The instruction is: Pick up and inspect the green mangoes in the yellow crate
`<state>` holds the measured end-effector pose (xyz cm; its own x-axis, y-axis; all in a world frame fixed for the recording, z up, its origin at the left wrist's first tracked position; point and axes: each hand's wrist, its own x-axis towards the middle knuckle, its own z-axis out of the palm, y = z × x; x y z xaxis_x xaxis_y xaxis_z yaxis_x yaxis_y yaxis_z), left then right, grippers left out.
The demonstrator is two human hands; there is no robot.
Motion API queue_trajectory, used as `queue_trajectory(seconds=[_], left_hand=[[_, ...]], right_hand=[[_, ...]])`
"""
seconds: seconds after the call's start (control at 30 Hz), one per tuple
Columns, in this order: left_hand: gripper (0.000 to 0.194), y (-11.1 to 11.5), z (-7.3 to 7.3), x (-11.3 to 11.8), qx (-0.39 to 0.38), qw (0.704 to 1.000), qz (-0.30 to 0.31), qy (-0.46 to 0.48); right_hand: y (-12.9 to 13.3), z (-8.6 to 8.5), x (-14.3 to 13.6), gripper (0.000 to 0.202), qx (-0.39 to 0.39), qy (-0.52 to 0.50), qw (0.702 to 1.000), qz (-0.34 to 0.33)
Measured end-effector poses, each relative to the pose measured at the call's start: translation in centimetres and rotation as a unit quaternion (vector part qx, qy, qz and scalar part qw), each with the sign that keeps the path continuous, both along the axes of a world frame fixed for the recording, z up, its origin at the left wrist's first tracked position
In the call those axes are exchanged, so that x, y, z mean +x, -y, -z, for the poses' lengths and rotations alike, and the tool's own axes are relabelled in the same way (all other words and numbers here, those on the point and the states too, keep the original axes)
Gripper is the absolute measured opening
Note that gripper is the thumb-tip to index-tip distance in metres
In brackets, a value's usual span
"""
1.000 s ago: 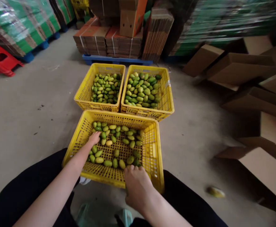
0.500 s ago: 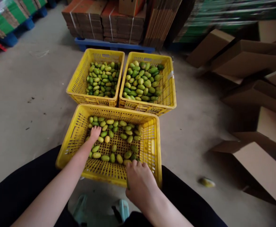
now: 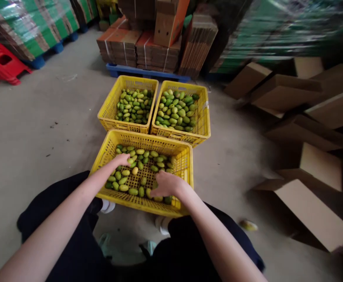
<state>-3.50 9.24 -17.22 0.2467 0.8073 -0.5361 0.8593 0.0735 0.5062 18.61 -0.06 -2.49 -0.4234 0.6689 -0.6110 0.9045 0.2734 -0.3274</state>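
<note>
A yellow crate (image 3: 142,208) stands between my legs, with green and yellowish oval fruits (image 3: 133,191) spread over its perforated floor. My left hand (image 3: 123,159) reaches into its left part and touches a green fruit (image 3: 131,162), the fingers bent around it. Over the right part of the crate is my right hand (image 3: 166,184), its thumb and fingers apart, nothing seen between them; fruits lie just below and beside it.
Two yellow crates (image 3: 127,124) (image 3: 180,136) of similar fruits stand just beyond. Flattened cartons (image 3: 121,45) sit on a blue pallet (image 3: 148,73) behind. Open cardboard boxes (image 3: 315,203) and a loose fruit (image 3: 248,225) are on the right, a red stool (image 3: 5,62) far left.
My right hand has moved from the crate's near rim forward over the fruits, its fingers now spread. My left hand has shifted slightly right and forward among the fruits. The view has tilted up.
</note>
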Motion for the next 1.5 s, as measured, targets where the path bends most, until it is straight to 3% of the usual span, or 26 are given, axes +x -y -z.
queue_trajectory(seconds=[0.1, 0.17, 0.23, 0.3, 0.37, 0.4, 0.47, 0.53, 0.63, 0.7, 0.8, 0.9, 1.03, 1.17, 1.33, 1.5], left_hand=[[0.036, -2.1, -5.5, 1.4, 0.024, 0.999, 0.007, 0.029], [0.04, -2.5, -9.7, 2.4, 0.049, 0.996, 0.005, 0.073], [0.039, -1.6, -13.5, 3.1, 0.046, 0.982, -0.028, 0.18], [0.037, 0.3, -16.4, 3.6, -0.007, 0.939, -0.082, 0.335], [0.04, 2.6, -18.0, 3.9, -0.076, 0.88, -0.119, 0.454], [0.042, 3.7, -18.3, 4.0, -0.1, 0.856, -0.129, 0.491], [0.043, 5.5, -18.5, 4.1, -0.111, 0.831, -0.135, 0.529], [0.041, 6.7, -18.5, 4.3, -0.074, 0.834, -0.12, 0.534], [0.041, 7.6, -18.9, 4.4, 0.054, 0.852, -0.077, 0.515], [0.045, 7.6, -19.2, 4.6, 0.15, 0.854, -0.045, 0.496], [0.042, 7.3, -19.4, 4.8, 0.266, 0.848, -0.012, 0.458], [0.038, 7.1, -19.0, 5.0, 0.285, 0.856, 0.016, 0.431], [0.037, 7.2, -18.2, 4.8, 0.248, 0.875, 0.016, 0.415], [0.04, 6.9, -17.5, 4.2, 0.248, 0.872, -0.011, 0.422], [0.035, 6.8, -17.9, 4.1, 0.289, 0.858, -0.017, 0.423], [0.041, 7.3, -19.2, 3.9, 0.22, 0.854, -0.046, 0.469]], right_hand=[[-0.8, -0.6, 0.1, 0.034, -0.013, -0.124, 0.99, 0.059], [-0.8, -1.5, 0.1, 0.03, 0.004, -0.272, 0.95, 0.154], [-0.6, -2.7, 0.1, 0.037, -0.006, -0.418, 0.864, 0.281], [-0.3, -3.9, 0.0, 0.05, -0.03, -0.527, 0.755, 0.389], [0.0, -5.0, 0.0, 0.053, -0.043, -0.592, 0.676, 0.437], [0.3, -5.3, 0.0, 0.05, -0.044, -0.609, 0.66, 0.438], [0.8, -5.8, -0.1, 0.04, -0.038, -0.618, 0.668, 0.412], [1.4, -6.0, -0.2, 0.033, -0.026, -0.605, 0.704, 0.371], [2.1, -6.0, -0.7, 0.03, 0.047, -0.548, 0.762, 0.341], [2.1, -5.8, -0.9, 0.029, 0.159, -0.486, 0.787, 0.345], [1.6, -5.2, -0.8, 0.026, 0.327, -0.388, 0.784, 0.357], [1.2, -4.5, -0.3, 0.026, 0.397, -0.338, 0.774, 0.359], [1.7, -4.5, -0.4, 0.028, 0.417, -0.286, 0.795, 0.336], [2.6, -5.1, -1.2, 0.032, 0.441, -0.229, 0.819, 0.286], [2.6, -5.3, -1.1, 0.036, 0.4, -0.286, 0.818, 0.298], [2.2, -5.2, -0.6, 0.043, 0.342, -0.369, 0.802, 0.321]])
